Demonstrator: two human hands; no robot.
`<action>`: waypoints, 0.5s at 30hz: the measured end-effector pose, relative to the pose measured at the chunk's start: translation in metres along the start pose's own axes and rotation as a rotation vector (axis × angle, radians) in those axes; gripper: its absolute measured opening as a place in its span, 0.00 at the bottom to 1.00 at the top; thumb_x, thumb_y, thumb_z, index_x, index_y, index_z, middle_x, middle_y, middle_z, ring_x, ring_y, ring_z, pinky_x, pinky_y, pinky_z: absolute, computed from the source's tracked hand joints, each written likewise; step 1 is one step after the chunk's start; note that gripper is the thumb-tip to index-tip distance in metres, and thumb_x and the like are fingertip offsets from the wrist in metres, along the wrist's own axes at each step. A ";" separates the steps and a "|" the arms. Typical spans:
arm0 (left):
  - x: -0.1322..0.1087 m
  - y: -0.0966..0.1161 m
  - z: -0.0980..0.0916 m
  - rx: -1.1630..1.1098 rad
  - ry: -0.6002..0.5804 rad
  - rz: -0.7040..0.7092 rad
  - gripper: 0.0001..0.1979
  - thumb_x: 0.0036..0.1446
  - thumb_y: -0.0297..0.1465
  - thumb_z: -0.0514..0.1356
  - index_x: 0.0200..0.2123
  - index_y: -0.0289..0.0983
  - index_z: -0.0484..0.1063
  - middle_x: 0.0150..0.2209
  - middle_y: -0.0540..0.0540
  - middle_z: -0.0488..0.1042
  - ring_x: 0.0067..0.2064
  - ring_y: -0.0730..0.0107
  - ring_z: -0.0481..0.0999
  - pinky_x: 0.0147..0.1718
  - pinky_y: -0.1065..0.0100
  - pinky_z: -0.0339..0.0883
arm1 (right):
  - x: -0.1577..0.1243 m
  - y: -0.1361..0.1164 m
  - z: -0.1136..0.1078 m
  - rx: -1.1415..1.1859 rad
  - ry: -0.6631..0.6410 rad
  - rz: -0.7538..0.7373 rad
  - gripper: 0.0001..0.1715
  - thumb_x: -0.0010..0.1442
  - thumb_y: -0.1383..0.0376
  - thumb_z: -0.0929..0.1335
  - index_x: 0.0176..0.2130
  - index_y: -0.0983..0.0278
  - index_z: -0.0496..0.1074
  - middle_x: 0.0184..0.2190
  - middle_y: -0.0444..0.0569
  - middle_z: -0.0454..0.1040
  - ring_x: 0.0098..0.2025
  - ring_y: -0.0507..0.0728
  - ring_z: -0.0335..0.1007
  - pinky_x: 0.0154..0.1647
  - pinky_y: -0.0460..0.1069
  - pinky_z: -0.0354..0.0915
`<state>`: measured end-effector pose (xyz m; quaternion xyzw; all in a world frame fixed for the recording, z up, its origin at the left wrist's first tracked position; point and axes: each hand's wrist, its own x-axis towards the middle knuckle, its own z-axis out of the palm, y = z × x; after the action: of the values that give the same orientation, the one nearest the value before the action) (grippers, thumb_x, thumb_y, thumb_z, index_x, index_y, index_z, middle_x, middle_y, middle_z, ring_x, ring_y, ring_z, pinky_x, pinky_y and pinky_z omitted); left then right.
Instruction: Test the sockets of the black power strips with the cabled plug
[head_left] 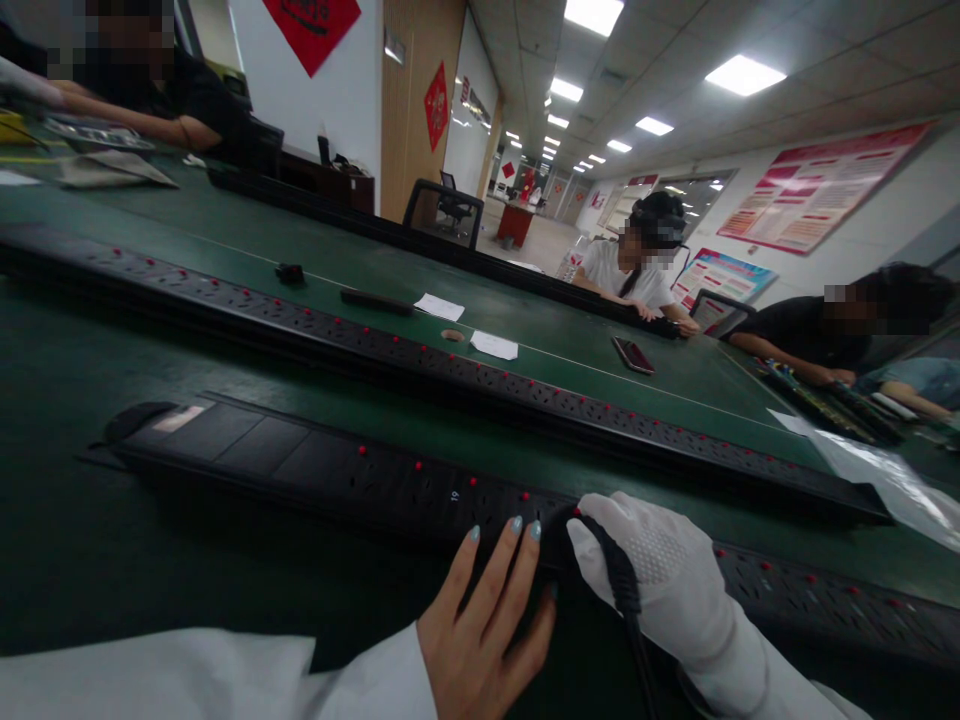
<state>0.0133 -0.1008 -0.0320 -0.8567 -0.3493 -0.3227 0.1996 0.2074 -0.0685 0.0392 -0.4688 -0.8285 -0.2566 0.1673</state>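
A long black power strip [300,455] with red indicator lights lies across the green table in front of me. My left hand [491,620] is bare, its fingers spread, with the fingertips resting on the strip's near edge. Beside it, to the right, my right hand [649,570] wears a white glove and is wrapped round a black plug with a thick cable [626,590]. The plug is against the strip's socket face; its prongs are hidden. The number 19 is printed on the strip to the left of my hands.
Behind runs a second long strip [450,370], and a third [375,225] lies farther back. A phone [634,354], paper slips [494,345], a small black part [290,274] and a round table hole [452,336] are beyond. Several people sit around the table.
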 end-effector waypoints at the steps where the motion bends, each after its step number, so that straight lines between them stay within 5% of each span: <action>1: 0.000 0.000 0.000 -0.005 0.004 -0.001 0.12 0.59 0.32 0.55 0.47 0.38 0.64 0.53 0.38 0.66 0.58 0.52 0.60 0.56 0.48 0.48 | 0.000 0.000 0.000 -0.001 -0.003 0.001 0.12 0.57 0.58 0.64 0.34 0.63 0.72 0.24 0.44 0.72 0.25 0.51 0.67 0.29 0.46 0.57; 15: 0.000 0.001 0.001 -0.017 0.019 -0.009 0.12 0.58 0.32 0.56 0.46 0.38 0.65 0.53 0.38 0.67 0.59 0.52 0.60 0.56 0.48 0.49 | 0.000 0.000 0.000 -0.002 -0.007 0.015 0.12 0.57 0.59 0.63 0.34 0.63 0.72 0.24 0.44 0.72 0.25 0.51 0.66 0.28 0.46 0.55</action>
<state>0.0142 -0.1010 -0.0326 -0.8537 -0.3487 -0.3345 0.1941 0.2076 -0.0689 0.0395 -0.4760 -0.8253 -0.2546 0.1660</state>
